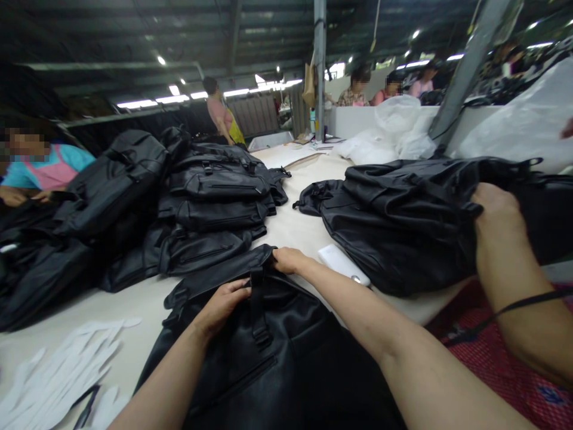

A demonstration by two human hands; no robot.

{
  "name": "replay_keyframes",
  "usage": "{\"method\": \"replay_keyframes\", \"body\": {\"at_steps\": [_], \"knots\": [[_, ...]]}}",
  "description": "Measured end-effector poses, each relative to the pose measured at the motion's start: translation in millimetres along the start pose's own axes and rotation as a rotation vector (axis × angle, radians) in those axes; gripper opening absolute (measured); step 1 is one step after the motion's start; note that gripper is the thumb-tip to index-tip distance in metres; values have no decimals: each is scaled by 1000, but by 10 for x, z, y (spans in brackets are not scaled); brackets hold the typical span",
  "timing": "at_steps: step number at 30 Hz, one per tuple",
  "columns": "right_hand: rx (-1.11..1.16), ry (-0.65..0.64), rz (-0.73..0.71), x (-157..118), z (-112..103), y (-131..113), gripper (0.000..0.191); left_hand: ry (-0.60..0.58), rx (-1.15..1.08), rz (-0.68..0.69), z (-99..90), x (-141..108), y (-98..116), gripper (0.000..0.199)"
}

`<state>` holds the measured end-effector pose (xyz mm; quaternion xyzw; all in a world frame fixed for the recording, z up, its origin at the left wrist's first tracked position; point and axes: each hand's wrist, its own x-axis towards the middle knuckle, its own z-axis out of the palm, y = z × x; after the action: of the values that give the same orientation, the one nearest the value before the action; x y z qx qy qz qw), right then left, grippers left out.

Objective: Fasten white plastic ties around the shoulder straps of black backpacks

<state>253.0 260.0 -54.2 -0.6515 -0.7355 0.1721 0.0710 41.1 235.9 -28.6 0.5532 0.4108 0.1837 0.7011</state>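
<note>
L hand [222, 304], R hand [289, 260] on 1 blk bag [264, 352] (at top)

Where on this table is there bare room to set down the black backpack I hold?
Bare cream tabletop runs between the stacked black backpacks and the black backpack on the right. A smaller patch lies left of your left hand, before the white paper patterns. It is crowded at far left and around the backpack under your right hand.

Dark corrugated roof [250, 30], grey steel column [319, 71], ceiling strip lights [147, 103], low white partition [353, 122]
</note>
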Motion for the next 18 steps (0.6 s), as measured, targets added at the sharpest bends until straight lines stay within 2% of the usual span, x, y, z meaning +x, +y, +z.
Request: {"method": "replay_keyframes", "body": {"at_steps": [5, 8, 18], "knots": [[52, 91, 53, -125, 58, -141, 32, -10, -30, 16, -37, 3, -44, 23], [89, 90, 35, -157, 103, -158, 30, -38, -86, 15, -42, 0, -31, 24], [160, 19, -165, -31, 132, -82, 29, 82, -114, -2, -51, 91, -42, 19]]}}
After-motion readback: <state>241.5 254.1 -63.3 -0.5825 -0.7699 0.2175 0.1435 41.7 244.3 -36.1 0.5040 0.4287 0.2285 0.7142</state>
